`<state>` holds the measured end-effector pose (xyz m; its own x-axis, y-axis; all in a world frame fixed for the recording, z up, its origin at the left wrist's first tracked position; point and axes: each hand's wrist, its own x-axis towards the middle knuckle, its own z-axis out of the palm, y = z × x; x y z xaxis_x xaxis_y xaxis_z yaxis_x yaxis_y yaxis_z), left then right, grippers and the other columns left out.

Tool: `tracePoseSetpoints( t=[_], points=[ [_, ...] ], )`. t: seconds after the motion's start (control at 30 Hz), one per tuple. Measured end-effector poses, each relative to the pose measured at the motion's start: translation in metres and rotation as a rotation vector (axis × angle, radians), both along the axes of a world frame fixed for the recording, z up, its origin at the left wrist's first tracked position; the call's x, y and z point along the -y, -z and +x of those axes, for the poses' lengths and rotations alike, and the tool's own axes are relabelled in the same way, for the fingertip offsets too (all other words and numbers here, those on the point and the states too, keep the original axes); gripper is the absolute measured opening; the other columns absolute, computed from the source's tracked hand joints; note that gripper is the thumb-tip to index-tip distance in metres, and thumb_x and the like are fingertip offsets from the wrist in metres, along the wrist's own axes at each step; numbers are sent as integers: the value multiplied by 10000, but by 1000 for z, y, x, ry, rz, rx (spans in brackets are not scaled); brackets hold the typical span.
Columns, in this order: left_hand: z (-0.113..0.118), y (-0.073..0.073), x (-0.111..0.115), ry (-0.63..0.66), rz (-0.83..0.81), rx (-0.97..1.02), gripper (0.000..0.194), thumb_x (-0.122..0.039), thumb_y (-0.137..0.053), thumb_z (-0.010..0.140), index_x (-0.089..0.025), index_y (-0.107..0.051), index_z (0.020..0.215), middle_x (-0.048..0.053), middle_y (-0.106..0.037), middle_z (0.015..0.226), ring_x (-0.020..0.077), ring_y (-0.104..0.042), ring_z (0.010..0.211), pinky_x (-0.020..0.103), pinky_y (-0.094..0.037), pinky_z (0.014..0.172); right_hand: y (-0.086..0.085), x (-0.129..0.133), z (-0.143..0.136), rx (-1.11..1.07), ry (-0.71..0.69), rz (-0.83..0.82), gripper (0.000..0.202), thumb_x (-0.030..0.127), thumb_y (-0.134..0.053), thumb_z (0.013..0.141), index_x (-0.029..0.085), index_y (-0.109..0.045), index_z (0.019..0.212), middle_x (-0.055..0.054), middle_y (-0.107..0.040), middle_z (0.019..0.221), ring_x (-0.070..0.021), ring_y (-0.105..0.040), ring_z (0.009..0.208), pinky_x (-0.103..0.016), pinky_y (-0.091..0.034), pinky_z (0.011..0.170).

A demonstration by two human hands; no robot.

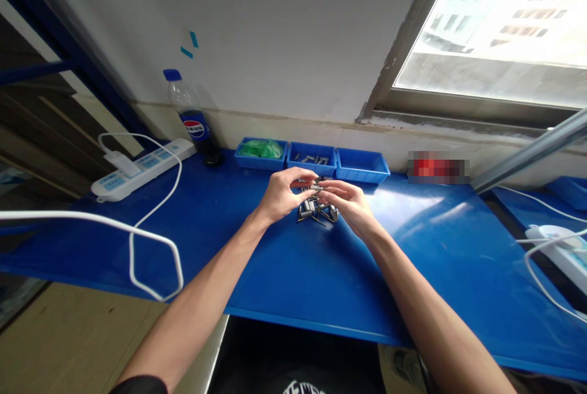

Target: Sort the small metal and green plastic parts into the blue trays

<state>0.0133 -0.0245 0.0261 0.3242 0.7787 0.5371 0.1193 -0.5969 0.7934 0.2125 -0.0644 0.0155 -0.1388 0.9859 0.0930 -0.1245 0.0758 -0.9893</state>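
Observation:
My left hand (285,193) and my right hand (345,201) meet over the middle of the blue table (293,278). Between their fingertips is a small silvery metal part (316,188), pinched from both sides. Just below the hands lies a pile of small metal parts (308,209), some with thin dark rods, partly hidden by the fingers. Behind the hands, a blue bin (312,169) holds several small grey pieces.
A blue bin with green packets (261,149) stands back left; another blue bin (362,175) stands back right. Further left are a cola bottle (195,125), a white power strip (137,177) and a looping white cable (178,259). A second power strip (562,253) lies at right.

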Motion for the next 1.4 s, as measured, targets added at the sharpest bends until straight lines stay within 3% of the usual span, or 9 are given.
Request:
tracePoseSetpoints(
  t=[0.2, 0.33, 0.43, 0.5, 0.57, 0.8, 0.93, 1.1, 1.4],
  points=[
    [1, -1, 0, 83, -60, -17, 297, -233, -780, 811, -149, -745, 1094, 85, -770, 1082, 199, -762, 956, 329, -653, 892, 2, -2, 1, 21, 48, 14, 349, 459, -871, 747, 226, -784, 993, -63, -793, 987, -218, -718, 853, -367, -565, 812],
    [-10, -4, -5, 23, -34, -231, 258, -233, -772, 796, -160, -762, 1043, 63, -780, 982, 172, -746, 829, 277, -627, 795, 3, -4, 3, 107, 137, 21, 344, 460, -870, 741, 217, -777, 967, -43, -772, 828, -226, -717, 783, -394, -580, 803],
    [-21, -2, -9, 64, -120, -430, 269, -264, -793, 762, -172, -772, 1013, 34, -767, 853, 156, -710, 719, 239, -581, 678, 3, -5, 4, 39, 163, 95, 458, 424, -860, 772, 259, -745, 1183, -76, -783, 1141, -279, -730, 1068, -453, -559, 992],
    [-26, 1, -12, 79, -156, -516, 261, -250, -785, 742, -170, -776, 990, 24, -748, 786, 155, -692, 690, 226, -552, 640, 3, -6, 4, -18, 144, 129, 596, 397, -858, 783, 309, -669, 1341, -75, -666, 1425, -295, -648, 1282, -480, -500, 1111],
    [-27, 5, -13, 76, -164, -564, 247, -206, -747, 735, -166, -777, 977, 21, -738, 757, 152, -682, 679, 217, -532, 627, 3, -6, 5, -31, 136, 133, 654, 385, -855, 788, 329, -627, 1398, -68, -574, 1536, -303, -588, 1367, -499, -466, 1156],
    [-19, 13, -13, -45, -28, -626, 357, -122, -648, 697, -169, -777, 1027, 41, -757, 805, 170, -681, 672, 234, -526, 626, 4, -6, 4, -7, 134, 95, 511, 392, -825, 811, 307, -687, 1295, -72, -646, 1447, -286, -664, 1242, -490, -489, 1118],
    [-19, 10, -11, -58, 28, -606, 291, -140, -626, 748, -182, -784, 989, 55, -771, 851, 184, -703, 719, 254, -543, 680, 2, -4, 4, 5, 139, 81, 456, 423, -813, 817, 305, -705, 1244, -69, -674, 1403, -280, -677, 1216, -474, -500, 1096],
    [-26, 6, -10, 43, -115, -612, 227, -173, -684, 701, -195, -796, 897, 27, -749, 745, 164, -676, 629, 224, -500, 574, 1, -4, 5, -7, 133, 68, 436, 413, -807, 826, 287, -709, 1232, -80, -700, 1355, -277, -688, 1197, -448, -518, 1054],
    [-20, 14, -14, -74, -126, -492, 333, -108, -636, 700, -180, -807, 977, 39, -785, 824, 181, -723, 716, 245, -556, 646, 1, -4, 5, -9, 145, 79, 388, 390, -800, 832, 264, -722, 1190, -80, -747, 1246, -255, -725, 1069, -414, -547, 960]
  ],
)
